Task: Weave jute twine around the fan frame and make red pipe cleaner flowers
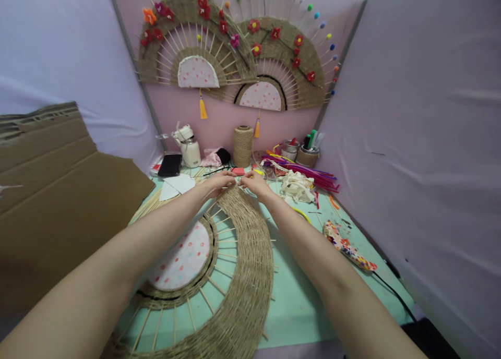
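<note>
A large fan woven of jute twine [254, 244] on thin wooden sticks lies on the green tabletop, its half-round centre panel [186, 257] white with pink dots. Both arms stretch out to the far end of the woven band. My left hand [222, 181] rests at that end with its fingers bent and pinched together. Right beside it, my right hand [253, 183] also has its fingertips pressed together. Whatever lies between the fingertips is too small to make out, possibly the twine's end.
Behind the hands stand a twine spool [243, 146], a cream bottle [190, 151] and a pen pot [308, 154]. Purple pipe cleaners [313, 175] and a cream ribbon heap [297, 187] lie right. A corded glue gun [348, 249] is near the right edge. Cardboard [58, 207] stands left. Finished fans [289, 40] hang behind.
</note>
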